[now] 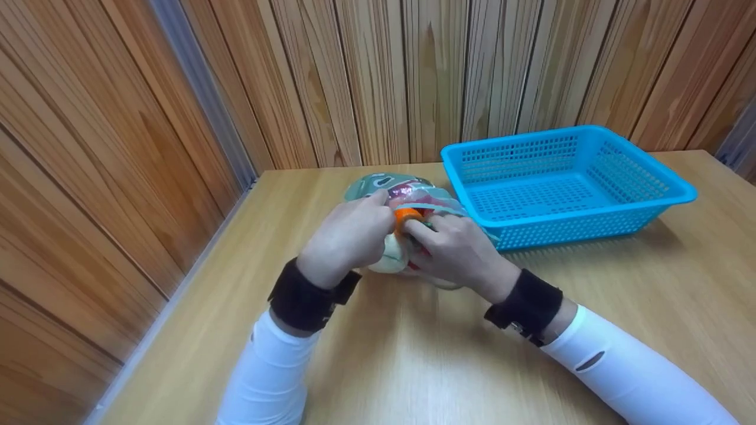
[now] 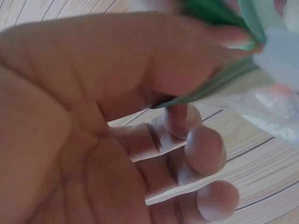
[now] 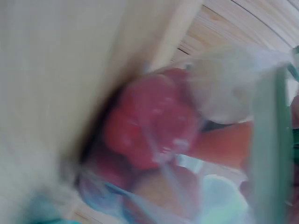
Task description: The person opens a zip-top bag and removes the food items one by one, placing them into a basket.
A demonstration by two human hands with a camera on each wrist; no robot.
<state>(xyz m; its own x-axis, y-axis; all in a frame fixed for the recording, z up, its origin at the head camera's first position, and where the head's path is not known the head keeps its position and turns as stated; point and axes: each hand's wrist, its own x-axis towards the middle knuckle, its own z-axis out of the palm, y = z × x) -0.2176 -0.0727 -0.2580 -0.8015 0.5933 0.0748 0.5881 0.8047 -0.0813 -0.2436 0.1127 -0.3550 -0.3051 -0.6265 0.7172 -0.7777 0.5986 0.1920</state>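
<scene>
A clear plastic zip bag [image 1: 436,196] with green edging lies on the table, filled with produce. My left hand [image 1: 349,233] pinches the bag's green edge [image 2: 212,84] between thumb and index finger, the other fingers loosely bent. At the bag's mouth my right hand [image 1: 463,251] grips an orange carrot [image 1: 406,216] near its green top, its fingertips mostly hidden. Through the plastic in the right wrist view show a lobed red item [image 3: 152,119], the carrot's lower part [image 3: 222,144], a pale round item [image 3: 222,86] and an orange-red round fruit [image 3: 161,189], all blurred.
A blue perforated plastic basket [image 1: 567,221] stands right of the bag, close beside it. The wooden table [image 1: 413,366] meets a wood-panelled wall [image 1: 378,82] at the back and another panelled wall [image 1: 88,147] on the left.
</scene>
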